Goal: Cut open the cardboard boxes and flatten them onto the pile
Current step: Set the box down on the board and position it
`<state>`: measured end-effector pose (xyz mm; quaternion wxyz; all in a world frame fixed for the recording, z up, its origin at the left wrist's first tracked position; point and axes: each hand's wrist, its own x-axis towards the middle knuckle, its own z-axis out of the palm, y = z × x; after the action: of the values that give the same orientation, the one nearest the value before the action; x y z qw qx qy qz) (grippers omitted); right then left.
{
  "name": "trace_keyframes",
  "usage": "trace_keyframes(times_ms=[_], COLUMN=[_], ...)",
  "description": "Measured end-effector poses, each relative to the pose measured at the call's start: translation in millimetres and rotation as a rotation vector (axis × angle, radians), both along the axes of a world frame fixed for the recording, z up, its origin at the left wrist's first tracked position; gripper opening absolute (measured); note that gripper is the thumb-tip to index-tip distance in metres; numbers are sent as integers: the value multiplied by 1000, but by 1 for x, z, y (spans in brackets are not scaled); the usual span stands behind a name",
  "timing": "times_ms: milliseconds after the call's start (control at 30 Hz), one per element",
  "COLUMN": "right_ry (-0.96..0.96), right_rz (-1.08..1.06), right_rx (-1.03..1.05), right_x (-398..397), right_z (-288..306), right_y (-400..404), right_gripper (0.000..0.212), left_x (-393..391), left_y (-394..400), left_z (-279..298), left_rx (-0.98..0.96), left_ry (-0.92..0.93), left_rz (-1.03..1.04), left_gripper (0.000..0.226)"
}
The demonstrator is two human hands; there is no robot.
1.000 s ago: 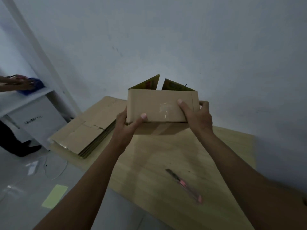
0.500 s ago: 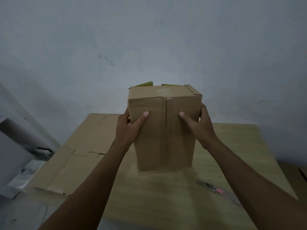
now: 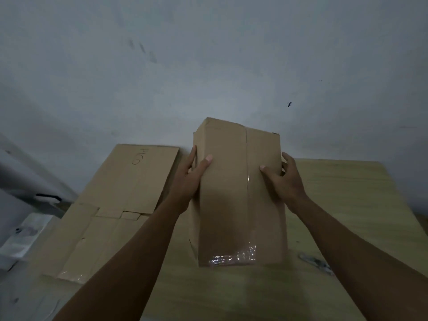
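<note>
Two hands hold one cardboard box (image 3: 240, 195) in the head view, and that box has changed attitude fast. A second ago you have it lifted end-on with its coloured inner flaps open at the far side; half a second ago it stands tall above the desk (image 3: 347, 200); now it tips toward you so the taped seam running down its broad face looks up at the camera, its near end low over or on the desk, I cannot tell which. Your left hand (image 3: 188, 181) grips the left edge, thumb across the face and fingers wrapped behind. Your right hand (image 3: 284, 181) grips the right edge the same way, thumb on the face beside the seam.

For the task, that means the tape line is now presented for cutting, yet nothing is cut: the clear tape still shines unbroken near the lower end. The utility knife (image 3: 316, 265) lies on the desk just right of the box, partly hidden by your right forearm, so one hand probably has to let go to fetch it. On the left, the pile of flattened cardboard (image 3: 111, 205) waits, well apart from the box.
</note>
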<state>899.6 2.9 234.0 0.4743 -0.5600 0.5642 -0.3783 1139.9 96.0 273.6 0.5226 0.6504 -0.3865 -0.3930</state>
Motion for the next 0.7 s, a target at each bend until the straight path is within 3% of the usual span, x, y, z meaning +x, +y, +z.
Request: trace_keyframes(times_ms=[167, 333, 433, 567, 633, 700], right_ry=[168, 319, 390, 424, 455, 515], right_rz=[47, -26, -80, -152, -177, -197], right_rx=[94, 208, 234, 274, 251, 224], right_x=[24, 46, 57, 66, 69, 75], right_z=[-29, -59, -67, -84, -89, -91], right_y=[10, 20, 17, 14, 13, 11], right_gripper=[99, 96, 91, 93, 92, 90], left_x=[24, 42, 57, 64, 68, 73], left_y=[-26, -54, -57, -52, -51, -48], left_z=[-30, -68, -87, -111, -122, -131], left_rx=[80, 177, 199, 253, 270, 267], left_ry=[166, 177, 234, 209, 205, 181], left_rz=[47, 20, -81, -279, -262, -253], left_gripper=[74, 96, 98, 126, 122, 97])
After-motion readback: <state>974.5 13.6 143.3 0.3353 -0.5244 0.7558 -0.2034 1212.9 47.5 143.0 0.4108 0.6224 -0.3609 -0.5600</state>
